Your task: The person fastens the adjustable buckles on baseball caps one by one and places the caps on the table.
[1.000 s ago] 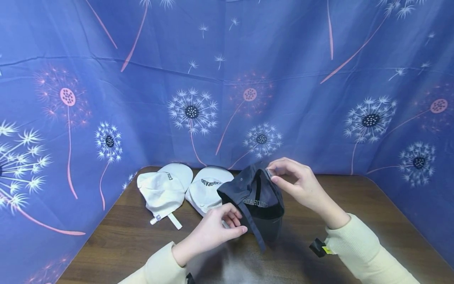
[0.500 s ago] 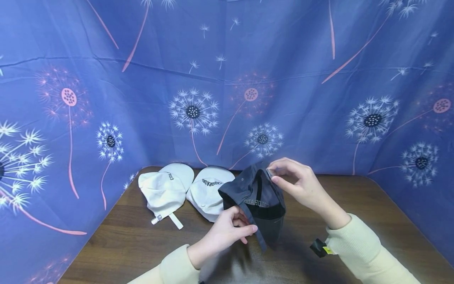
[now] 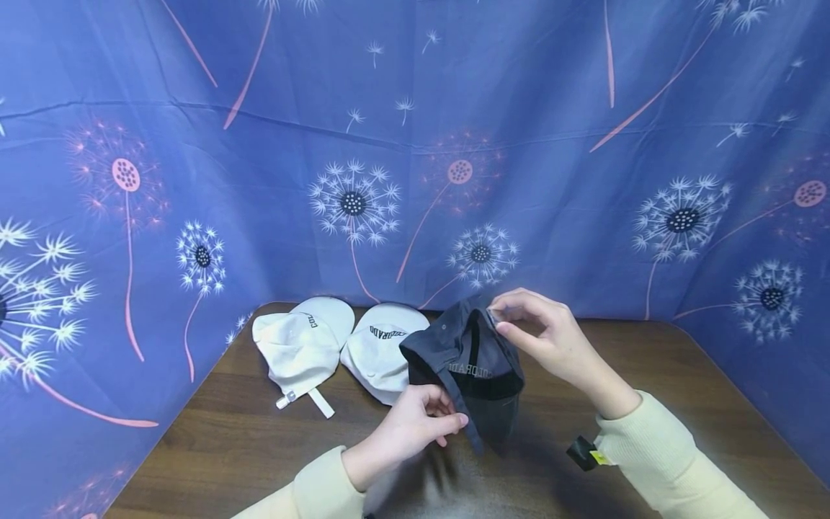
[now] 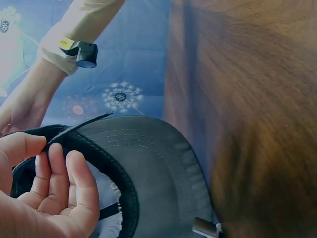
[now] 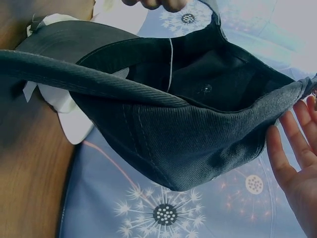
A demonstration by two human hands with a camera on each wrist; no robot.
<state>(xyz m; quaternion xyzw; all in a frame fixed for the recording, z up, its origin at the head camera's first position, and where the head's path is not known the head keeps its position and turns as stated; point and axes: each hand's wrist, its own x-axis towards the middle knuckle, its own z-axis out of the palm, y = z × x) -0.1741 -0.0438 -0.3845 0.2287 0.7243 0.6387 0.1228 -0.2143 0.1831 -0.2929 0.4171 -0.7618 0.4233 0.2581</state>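
Observation:
Between my hands a dark grey cap point(image 3: 502, 393) is held tilted, its opening towards me and the reversed COLORADO stitching showing inside. My right hand point(image 3: 551, 331) pinches the back edge of the cap between thumb and fingers at the upper right. Lower down, my left hand point(image 3: 415, 422) pinches the cap's loose strap point(image 3: 454, 389) between thumb and forefinger. In the left wrist view the strap's tail point(image 4: 94, 120) sticks out past the fingertips, across the cap's brim point(image 4: 153, 173). The right wrist view shows the crown point(image 5: 198, 148) beside my right fingers point(image 5: 280, 153).
Two white caps lie on the wooden table point(image 3: 214, 447): one cap point(image 3: 295, 353) at the left with its strap undone, the other cap point(image 3: 372, 360) beside it, partly behind the dark cap. A blue dandelion-print cloth point(image 3: 551, 180) hangs behind the table and at its sides.
My left hand has moved right and taken hold of the strap's tail, then shifted slightly. My right hand keeps its grip in nearly the same place. The white caps lie as before.

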